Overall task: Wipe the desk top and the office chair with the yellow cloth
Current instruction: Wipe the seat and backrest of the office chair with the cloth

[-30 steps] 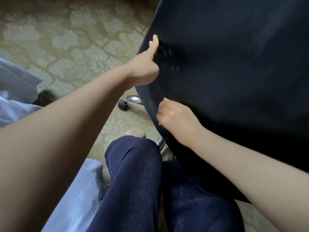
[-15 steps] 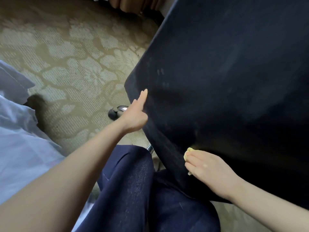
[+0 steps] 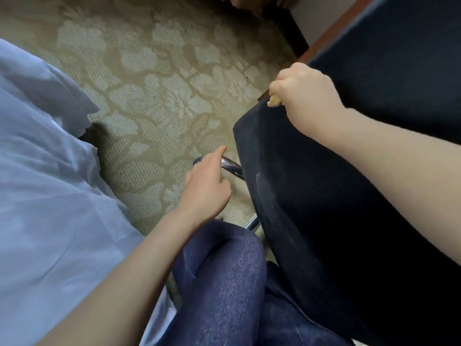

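The yellow cloth [image 3: 274,101] is clamped in the right hand [image 3: 308,96], whose fingers are curled tightly around it. Only a small corner of the cloth is seen under the knuckles. The cloth is held at the edge of the black office chair [image 3: 324,196], touching it. The left hand [image 3: 207,187] is kept apart from the chair, above the patterned carpet [image 3: 154,96]. Its index finger is stretched toward the chrome base leg [image 3: 233,168], but contact cannot be told. The other fingers are loosely bent and nothing is held. A knee in dark jeans [image 3: 224,283] is seen below, and pale blue fabric [image 3: 50,196] beside it.
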### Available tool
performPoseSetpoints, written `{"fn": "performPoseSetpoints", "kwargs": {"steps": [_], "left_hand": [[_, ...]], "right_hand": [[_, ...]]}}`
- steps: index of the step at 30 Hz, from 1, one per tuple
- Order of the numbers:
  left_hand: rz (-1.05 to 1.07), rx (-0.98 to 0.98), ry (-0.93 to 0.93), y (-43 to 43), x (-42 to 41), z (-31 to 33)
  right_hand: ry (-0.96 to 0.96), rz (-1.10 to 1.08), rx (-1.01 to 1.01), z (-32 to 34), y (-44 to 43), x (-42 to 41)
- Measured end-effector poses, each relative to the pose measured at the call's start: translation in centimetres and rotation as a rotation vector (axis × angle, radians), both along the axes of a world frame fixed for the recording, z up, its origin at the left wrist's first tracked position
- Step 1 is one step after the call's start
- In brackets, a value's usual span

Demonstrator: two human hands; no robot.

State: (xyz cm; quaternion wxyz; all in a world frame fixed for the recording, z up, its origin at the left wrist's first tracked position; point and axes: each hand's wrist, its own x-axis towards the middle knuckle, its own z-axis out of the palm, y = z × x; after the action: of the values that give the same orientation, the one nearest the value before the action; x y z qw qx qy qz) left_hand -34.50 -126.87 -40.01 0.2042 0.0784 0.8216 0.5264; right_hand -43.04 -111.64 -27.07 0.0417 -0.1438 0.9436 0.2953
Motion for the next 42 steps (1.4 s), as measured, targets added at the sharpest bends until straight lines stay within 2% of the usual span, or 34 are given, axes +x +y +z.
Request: {"fn": "performPoseSetpoints", "kwargs": {"steps": [3,8,11,15,25,30,36,42], "left_hand": [[0.001,0.009,-0.011,0.3,-0.7,-0.5],[0.007,0.009,-0.023,1.5,-2.1,-1.0],[-0.022,0.014,-0.057,1.9,-2.7,-0.8],[-0.066,0.023,-0.066,2.1,-3.3,0.3],[-0.288,0.263,-0.115,5.0,-2.5,7.3],[-0.390,0.202,-0.099,6.9,-1.2,8.6],[-0.420,0.182,-0.049,7.4,-0.9,8.3],[-0.309,0.167,-0.010,6.2,-2.1,6.6]], "right_hand": [[-0.033,-0.038,-0.004,-4.2,-0.5,-1.2],[-0.221,-0.087,-0.038,-10.8,-0.5,0.2],[-0.217,0.129,-0.064,-14.7,0.5,3.7],[-0.310,0.188,-0.102,-16.9,2.5,8.3],[-0.481,0.241,-0.021,-12.7,7.0,23.2],[-0.430,0.254,-0.007,-7.4,9.2,28.6],[-0.174,0.207,-0.198,-2.0,7.7,25.3],[-0.048,0.199,-0.196,0.0,5.2,15.3]]}}
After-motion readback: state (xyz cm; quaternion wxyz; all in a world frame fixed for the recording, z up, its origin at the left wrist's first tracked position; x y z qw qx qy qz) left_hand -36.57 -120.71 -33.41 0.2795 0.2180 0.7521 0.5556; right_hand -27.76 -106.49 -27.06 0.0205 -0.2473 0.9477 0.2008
